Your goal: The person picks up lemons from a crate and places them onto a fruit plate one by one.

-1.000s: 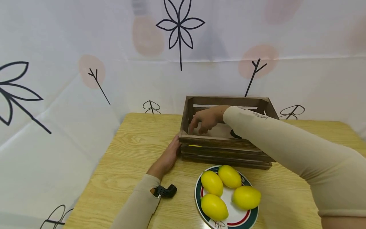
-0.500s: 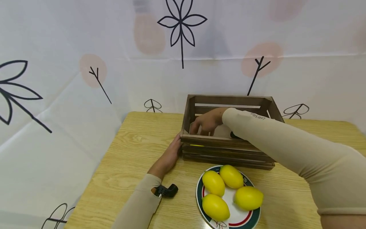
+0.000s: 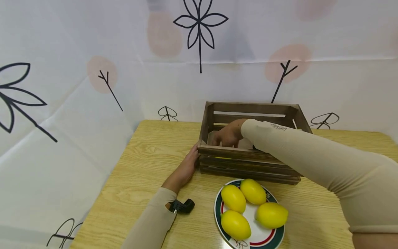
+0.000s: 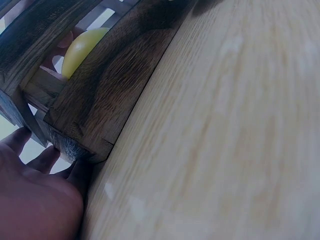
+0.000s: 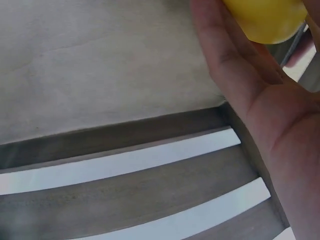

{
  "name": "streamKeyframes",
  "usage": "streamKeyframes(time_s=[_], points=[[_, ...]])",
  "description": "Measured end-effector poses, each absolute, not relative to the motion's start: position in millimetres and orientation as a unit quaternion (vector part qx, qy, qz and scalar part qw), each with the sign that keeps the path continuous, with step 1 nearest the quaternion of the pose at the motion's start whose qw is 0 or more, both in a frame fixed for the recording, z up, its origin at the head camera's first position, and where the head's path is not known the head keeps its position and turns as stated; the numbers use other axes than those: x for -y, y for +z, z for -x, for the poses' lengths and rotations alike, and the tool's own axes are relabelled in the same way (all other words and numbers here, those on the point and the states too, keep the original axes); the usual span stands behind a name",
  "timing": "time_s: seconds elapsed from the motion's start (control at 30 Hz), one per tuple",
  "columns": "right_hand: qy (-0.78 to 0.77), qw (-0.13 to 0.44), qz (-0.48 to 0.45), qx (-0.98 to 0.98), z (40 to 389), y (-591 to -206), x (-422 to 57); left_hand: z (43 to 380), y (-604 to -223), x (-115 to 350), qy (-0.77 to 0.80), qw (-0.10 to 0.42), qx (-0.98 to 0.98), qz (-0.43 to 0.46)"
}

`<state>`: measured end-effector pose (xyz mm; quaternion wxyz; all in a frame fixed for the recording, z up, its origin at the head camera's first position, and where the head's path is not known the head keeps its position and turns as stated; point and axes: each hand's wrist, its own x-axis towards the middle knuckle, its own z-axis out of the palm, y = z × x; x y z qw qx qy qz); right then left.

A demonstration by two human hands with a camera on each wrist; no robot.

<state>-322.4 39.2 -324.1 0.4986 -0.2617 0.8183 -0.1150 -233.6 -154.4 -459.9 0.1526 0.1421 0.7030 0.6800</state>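
Note:
A dark wooden slatted crate (image 3: 248, 152) stands on the table. My right hand (image 3: 229, 135) reaches down inside its left part, and the front rail hides the fingertips. In the right wrist view the fingers and thumb lie on either side of a yellow lemon (image 5: 270, 20), gripping it. The same lemon (image 4: 82, 50) shows through the crate's slats in the left wrist view. My left hand (image 3: 188, 166) rests its extended fingers against the crate's left end, near the front corner.
In front of the crate, a round plate (image 3: 253, 230) with a green and red rim bears several lemons (image 3: 269, 215). A white patterned cloth (image 3: 140, 41) hangs behind the wooden table (image 3: 130, 183). A black strap device (image 3: 183, 206) sits on my left wrist.
My right hand has sunk lower inside the crate, its fingers dropping behind the front rail. The left hand stays at the crate's corner. The head view has shifted slightly.

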Motion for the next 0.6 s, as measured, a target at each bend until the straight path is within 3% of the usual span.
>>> streamKeyframes(time_s=[0.6], points=[[-0.102,0.478,0.278,-0.827,329.5,-325.5,-42.1,235.0,-455.6,155.2,0.672,0.152,-0.712,-0.135]])
